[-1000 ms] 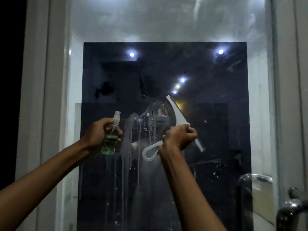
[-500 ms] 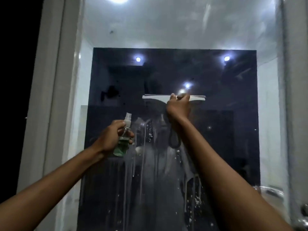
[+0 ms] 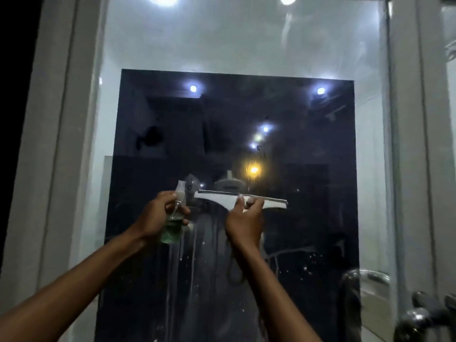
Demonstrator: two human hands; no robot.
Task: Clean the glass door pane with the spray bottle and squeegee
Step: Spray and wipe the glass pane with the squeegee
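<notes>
Two bare arms came up from 6 and 7 o'clock, one bottle, one squeegee, one pane. The left hand (image 3: 158,215) was curled tight round the bottle (image 3: 174,224), thumb side toward the glass, forearm angled up from the lower left. That bottle was small and clear with green liquid in its lower part, nozzle pointing up, sitting just at 9 o'clock of the squeegee. The right hand (image 3: 244,218) was raised with the wrist bent back, fingers wrapped over the squeegee (image 3: 243,199) near the middle of its head. The blade lay level across the pane (image 3: 246,114), looked pressed against it. Below it, toward 6 o'clock, runny streaks and droplets covered the glass. A metal door handle (image 3: 429,314) showed at 4 o'clock. Further back, several ceiling lights reflected in the dark glass.
</notes>
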